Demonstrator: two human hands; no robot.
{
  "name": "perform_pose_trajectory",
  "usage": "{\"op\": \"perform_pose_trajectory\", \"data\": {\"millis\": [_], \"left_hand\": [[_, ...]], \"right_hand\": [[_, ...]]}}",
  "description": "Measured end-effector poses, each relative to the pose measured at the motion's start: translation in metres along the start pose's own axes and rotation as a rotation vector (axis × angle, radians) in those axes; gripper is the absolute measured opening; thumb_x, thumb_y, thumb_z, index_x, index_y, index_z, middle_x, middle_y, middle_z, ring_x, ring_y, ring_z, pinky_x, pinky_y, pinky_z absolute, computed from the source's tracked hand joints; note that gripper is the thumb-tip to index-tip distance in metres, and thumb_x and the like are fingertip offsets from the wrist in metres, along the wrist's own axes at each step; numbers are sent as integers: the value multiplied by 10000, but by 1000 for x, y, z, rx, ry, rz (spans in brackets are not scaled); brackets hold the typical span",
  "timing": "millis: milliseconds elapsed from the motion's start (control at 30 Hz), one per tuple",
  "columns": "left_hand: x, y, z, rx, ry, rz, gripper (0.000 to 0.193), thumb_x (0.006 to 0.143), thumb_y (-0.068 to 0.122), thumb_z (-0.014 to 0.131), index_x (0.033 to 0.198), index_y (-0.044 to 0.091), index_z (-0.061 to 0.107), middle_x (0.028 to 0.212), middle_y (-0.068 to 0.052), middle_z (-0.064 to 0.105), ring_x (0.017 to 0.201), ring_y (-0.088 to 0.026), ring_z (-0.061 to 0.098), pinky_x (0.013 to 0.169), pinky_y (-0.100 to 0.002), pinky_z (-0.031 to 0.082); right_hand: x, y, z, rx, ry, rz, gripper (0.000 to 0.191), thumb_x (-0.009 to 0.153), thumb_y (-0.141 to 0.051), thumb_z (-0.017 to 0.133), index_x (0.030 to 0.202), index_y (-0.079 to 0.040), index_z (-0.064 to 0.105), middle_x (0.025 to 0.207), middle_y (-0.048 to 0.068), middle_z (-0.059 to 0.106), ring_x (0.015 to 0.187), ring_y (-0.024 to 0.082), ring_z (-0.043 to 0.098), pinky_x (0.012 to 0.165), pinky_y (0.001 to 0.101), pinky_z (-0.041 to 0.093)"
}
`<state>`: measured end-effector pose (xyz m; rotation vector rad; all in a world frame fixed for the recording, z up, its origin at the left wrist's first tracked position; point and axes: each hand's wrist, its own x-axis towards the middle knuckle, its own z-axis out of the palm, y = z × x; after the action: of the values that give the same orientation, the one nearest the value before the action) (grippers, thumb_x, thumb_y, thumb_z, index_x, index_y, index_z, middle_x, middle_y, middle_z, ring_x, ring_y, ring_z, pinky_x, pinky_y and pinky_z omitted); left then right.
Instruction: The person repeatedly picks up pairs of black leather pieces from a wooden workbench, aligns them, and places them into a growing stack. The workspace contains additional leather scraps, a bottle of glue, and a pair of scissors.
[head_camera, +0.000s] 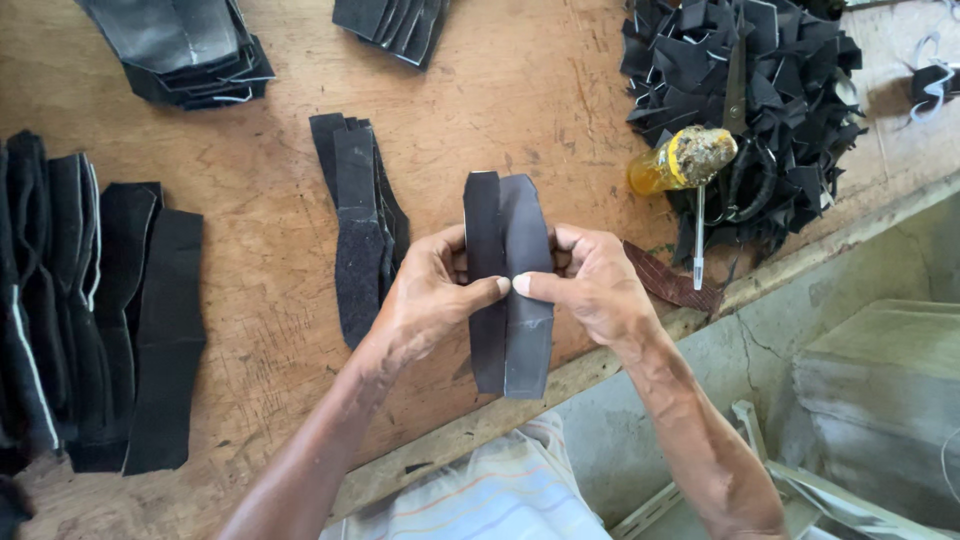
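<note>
Strip (508, 285): dark, long, held upright above the bench (270, 240) edge, folded lengthwise.
Left hand (432, 295): thumb and fingers pinching the strip's middle.
Right hand (592, 285): pinching the same spot, thumbs meeting.
Risk: fold may spring open if either pinch slackens; edges could set skewed.
Hazard: glue bottle (682, 160) lies tipped near the scrap heap (740, 90).

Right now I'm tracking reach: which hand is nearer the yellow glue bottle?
Right. The right hand pinches the black piece just below-left of the yellow glue bottle; the left hand holds the piece's far side, farther away.
</note>
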<state>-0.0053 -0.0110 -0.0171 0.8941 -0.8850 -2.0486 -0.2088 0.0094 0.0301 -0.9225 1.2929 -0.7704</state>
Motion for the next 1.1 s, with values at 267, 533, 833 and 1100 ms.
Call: {"op": "perform_pose_trajectory", "data": {"millis": [267, 533, 833, 1100], "left_hand": [[-8, 7, -4, -234, -109, 21, 379, 915, 10, 685, 1289, -42, 647, 1154, -66, 748, 1026, -92, 690, 940, -253, 570], [-8, 4, -1, -62, -8, 26, 418, 804, -51, 769, 1195, -7, 626, 1064, -111, 747, 970, -143, 712, 900, -300, 612], [-10, -8, 0, -56, -46, 85, 282, 867, -33, 758, 1123, -3, 645, 1025, -70, 740, 938, -98, 692, 860, -264, 594], [-14, -3, 2, -326, -15, -34, 264, 850, -69, 727, 1102, -25, 663, 988, -94, 763, 889, -131, 717, 822, -292, 603]], "right_hand": [[-8, -6, -3, 15, -27, -30, 345, 858, 48, 745, 1196, 88, 685, 1071, 114, 747, 940, 135, 703, 863, 285, 589], [-11, -5, 0, 4, -38, -32, 343, 856, 35, 755, 1192, 67, 692, 1071, 120, 749, 948, 147, 704, 859, 308, 595], [-9, -9, -4, -96, 34, -65, 323, 833, -9, 804, 1138, 43, 709, 1073, 91, 753, 966, 129, 698, 885, 307, 590], [-13, -9, -1, -122, 23, -130, 310, 841, -15, 813, 1127, 44, 709, 1056, 78, 757, 958, 119, 687, 887, 302, 588]]}}
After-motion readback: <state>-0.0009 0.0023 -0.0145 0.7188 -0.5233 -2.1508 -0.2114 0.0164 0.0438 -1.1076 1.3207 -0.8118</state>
